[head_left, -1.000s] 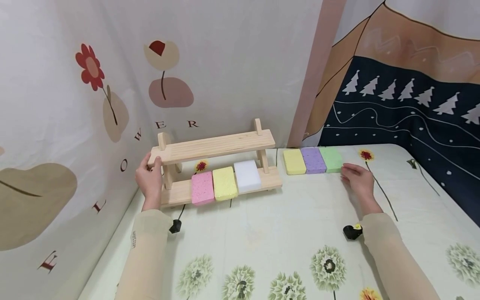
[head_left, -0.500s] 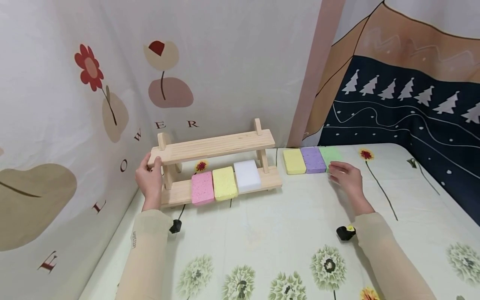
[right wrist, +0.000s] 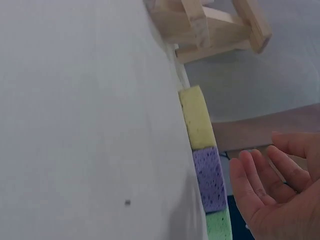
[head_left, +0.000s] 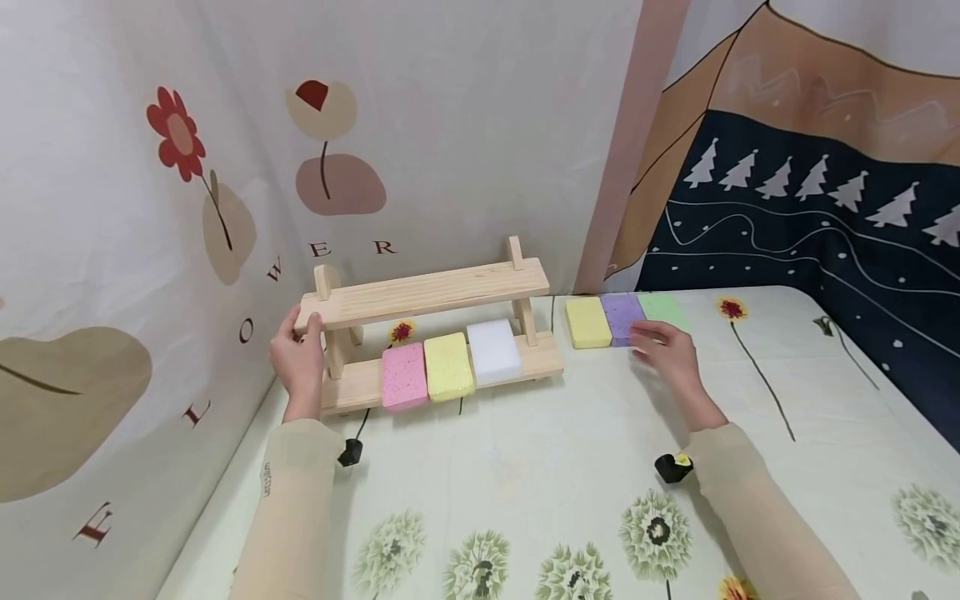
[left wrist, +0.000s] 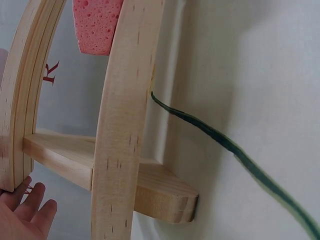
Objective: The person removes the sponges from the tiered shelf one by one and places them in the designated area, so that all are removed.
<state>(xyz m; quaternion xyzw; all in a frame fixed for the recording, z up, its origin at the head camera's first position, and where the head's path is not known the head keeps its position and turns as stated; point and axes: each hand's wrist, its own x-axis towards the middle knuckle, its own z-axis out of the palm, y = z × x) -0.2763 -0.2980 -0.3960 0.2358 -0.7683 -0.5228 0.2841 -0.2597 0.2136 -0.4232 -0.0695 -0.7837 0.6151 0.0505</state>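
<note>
A two-tier wooden shelf (head_left: 420, 292) stands near the back wall. My left hand (head_left: 297, 358) holds the left end of its upper board, thumb at the front edge; in the left wrist view the fingers (left wrist: 32, 210) show beside the board's end. On the lower board lie a pink sponge (head_left: 404, 377), a yellow sponge (head_left: 449, 367) and a white sponge (head_left: 494, 350). My right hand (head_left: 671, 358), fingers loosely bent and holding nothing, hovers by a row of three sponges right of the shelf: yellow (head_left: 588, 323), purple (head_left: 621, 318) and green (head_left: 662, 308). It partly covers the purple and green ones.
A pale tablecloth (head_left: 510, 467) with printed flowers covers the table. Behind and to the left hang light printed curtains (head_left: 465, 125). A dark cloth with white trees (head_left: 795, 225) hangs at the right. A small black wrist camera (head_left: 672, 468) sits under the right wrist.
My right hand has moved left along the row, from the green sponge's right side to in front of the purple one. My left hand, the shelf and the sponges have stayed put.
</note>
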